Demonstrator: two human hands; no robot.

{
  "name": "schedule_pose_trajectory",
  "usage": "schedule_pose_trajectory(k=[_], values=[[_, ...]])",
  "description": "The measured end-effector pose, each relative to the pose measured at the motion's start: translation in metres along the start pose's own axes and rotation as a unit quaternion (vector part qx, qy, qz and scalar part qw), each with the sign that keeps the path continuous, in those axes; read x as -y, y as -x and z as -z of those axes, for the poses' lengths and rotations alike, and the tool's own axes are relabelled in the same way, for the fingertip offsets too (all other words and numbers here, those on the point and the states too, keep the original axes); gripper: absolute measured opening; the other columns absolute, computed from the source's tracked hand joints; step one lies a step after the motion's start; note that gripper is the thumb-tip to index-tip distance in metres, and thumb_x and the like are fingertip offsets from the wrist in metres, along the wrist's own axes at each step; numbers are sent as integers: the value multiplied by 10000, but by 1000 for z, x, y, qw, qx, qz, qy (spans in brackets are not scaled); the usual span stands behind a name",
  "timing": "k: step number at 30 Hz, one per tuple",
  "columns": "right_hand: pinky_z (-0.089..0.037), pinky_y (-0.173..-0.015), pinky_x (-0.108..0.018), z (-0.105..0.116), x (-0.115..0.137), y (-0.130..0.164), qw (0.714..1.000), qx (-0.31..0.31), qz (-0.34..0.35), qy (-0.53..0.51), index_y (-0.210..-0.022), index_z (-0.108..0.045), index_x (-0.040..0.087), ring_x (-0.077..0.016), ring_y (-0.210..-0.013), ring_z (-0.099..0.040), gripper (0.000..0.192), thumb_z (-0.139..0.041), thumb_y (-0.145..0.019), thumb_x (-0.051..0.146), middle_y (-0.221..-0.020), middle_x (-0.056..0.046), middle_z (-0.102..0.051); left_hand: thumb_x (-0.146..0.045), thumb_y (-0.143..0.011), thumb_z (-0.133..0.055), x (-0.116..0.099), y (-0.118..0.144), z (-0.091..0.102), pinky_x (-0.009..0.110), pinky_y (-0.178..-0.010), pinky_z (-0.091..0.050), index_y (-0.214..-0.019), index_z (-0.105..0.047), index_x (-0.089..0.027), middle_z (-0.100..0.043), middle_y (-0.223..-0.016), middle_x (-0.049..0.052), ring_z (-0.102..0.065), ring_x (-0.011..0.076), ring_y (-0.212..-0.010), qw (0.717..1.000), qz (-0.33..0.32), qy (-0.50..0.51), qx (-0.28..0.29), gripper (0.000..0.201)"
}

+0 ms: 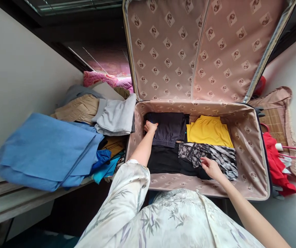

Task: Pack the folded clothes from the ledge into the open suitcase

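1. Lying open at the centre of the view is a suitcase (251, 144), its patterned lid (202, 48) standing upright at 12 o'clock.
2. The left hand (150, 127) is pressing down on the near-left corner of a folded dark grey garment (168, 129), at the 10 o'clock corner of the case; its fingers are curling loosely against the cloth, not clearly gripping it.
3. The right hand (210, 167) is resting at 5 o'clock in the case, fingers bent and touching the edge of a black-and-white patterned garment (210, 153); whether it is pinching the cloth cannot be told.
4. A yellow garment (208, 131) is lying folded at 1 o'clock, just beside the grey one and touching the patterned one below it.
5. A black garment (166, 160) is sitting at 7 o'clock in the case, between the two hands.
6. At 9 o'clock, outside the case, a surface (13, 203) is carrying a pile of clothes: a blue cloth (47, 148) in front and a folded grey piece (115, 117) behind it.
7. At 3 o'clock, a red cloth (277, 165) is lying beside the case.
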State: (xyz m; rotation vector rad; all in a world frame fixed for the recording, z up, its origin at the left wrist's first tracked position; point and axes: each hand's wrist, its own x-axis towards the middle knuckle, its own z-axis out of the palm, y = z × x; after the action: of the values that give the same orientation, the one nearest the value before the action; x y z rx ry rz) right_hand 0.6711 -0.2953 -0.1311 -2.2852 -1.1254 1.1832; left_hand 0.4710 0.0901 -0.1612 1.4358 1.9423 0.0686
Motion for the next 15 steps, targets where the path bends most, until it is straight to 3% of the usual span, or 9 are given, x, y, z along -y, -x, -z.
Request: schedule_pose_trajectory(k=[3,5,9,12,15], values=[[-546,-798,-362,-8,0,3,1000,0,-1,-11,-1159,-708,149,-241,-793,-725,420,-469,-849,301,-881,-96,-773,-287,-899,-737,-12,19,-6,385,-899,-570,-1208,-669,-22,-706,-1218,278,-710,349,-1123,999,-21,4,27,413],[-547,-796,-363,-11,3,3,1000,9,0,-15,-1153,-710,162,-241,-794,-726,409,-468,-851,294,-881,-93,-775,-259,-882,-739,-16,44,-13,365,-911,-564,-1108,-719,-43,-737,-1155,260,-718,347,-1115,998,-54,8,40,313],[-551,-803,-373,-12,6,0,1000,23,4,-15,-1140,-717,180,-246,-799,-729,400,-471,-846,294,-888,-89,-779,-267,-841,-756,-19,110,-14,365,-937,-574,-934,-770,-134,-793,-997,156,-750,306,-1023,964,-228,58,126,163],[-555,-798,-370,-10,5,-1,1000,20,12,-16,-1143,-720,172,-242,-784,-725,413,-457,-849,294,-871,-87,-772,-309,-828,-766,-29,148,12,402,-897,-618,-917,-776,-166,-804,-964,114,-764,292,-955,925,-308,152,163,169],[-555,-789,-356,-8,2,-1,1000,21,13,-8,-1150,-722,174,-237,-782,-724,411,-463,-850,287,-858,-82,-766,-393,-810,-796,-48,163,56,425,-881,-641,-983,-773,-174,-802,-1007,97,-767,292,-956,903,-333,237,136,280]])
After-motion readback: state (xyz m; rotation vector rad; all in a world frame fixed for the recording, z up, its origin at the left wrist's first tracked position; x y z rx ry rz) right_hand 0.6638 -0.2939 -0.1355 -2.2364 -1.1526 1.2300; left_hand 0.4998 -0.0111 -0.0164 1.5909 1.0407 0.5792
